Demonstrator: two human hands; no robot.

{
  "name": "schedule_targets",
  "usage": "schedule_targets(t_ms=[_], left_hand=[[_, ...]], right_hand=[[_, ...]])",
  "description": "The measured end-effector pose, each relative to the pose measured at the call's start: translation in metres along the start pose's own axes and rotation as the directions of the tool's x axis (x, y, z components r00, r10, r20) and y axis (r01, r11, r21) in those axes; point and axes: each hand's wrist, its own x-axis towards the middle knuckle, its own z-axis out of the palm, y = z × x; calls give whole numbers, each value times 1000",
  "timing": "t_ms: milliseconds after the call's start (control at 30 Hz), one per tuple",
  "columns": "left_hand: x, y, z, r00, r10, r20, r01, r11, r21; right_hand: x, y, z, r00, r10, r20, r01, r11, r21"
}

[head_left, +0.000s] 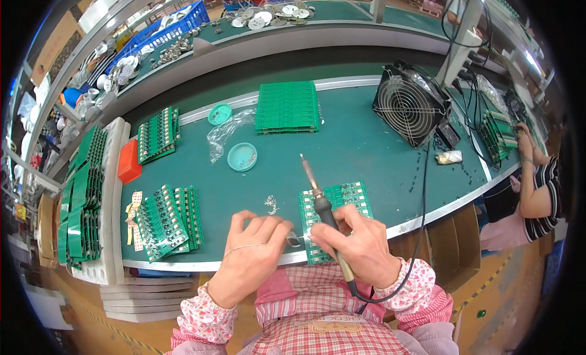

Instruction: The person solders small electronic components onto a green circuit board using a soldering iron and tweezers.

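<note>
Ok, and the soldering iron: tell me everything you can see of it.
The iron is slim, with a narrow metal tip, a coppery barrel, a dark grip and a tan rear handle. The right hand holds it slanted above the green board, tip pointing away from the wearer and slightly left, beyond the board's far edge. A black cord loops from its rear end. Whether it is hot cannot be told.
</note>
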Motion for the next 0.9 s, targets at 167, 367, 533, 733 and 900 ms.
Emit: schedule_targets(t_ms=[167, 367, 533, 733, 900], left_hand=[[-8, -1, -7, 981, -2, 196, -32, 985, 171], [-21, -12, -11, 986, 128, 110, -120, 990, -72], [-31, -26, 6, 986, -166, -21, 151, 937, -314], [-44, -24, 38, 872, -478, -110, 374, 793, -480], [-37, -26, 45, 854, -514, -83, 406, 756, -513]], right_hand=[[-1, -24, -13, 959, -272, -78, 264, 960, -95], [15, -6, -5, 995, -7, 103, -32, 926, 377], [-2, 11, 13, 962, 265, 63, -255, 793, 554], [-40, 34, 24, 959, 268, -93, -270, 963, -10], [-27, 37, 29, 949, 314, 8, -314, 949, 30]])
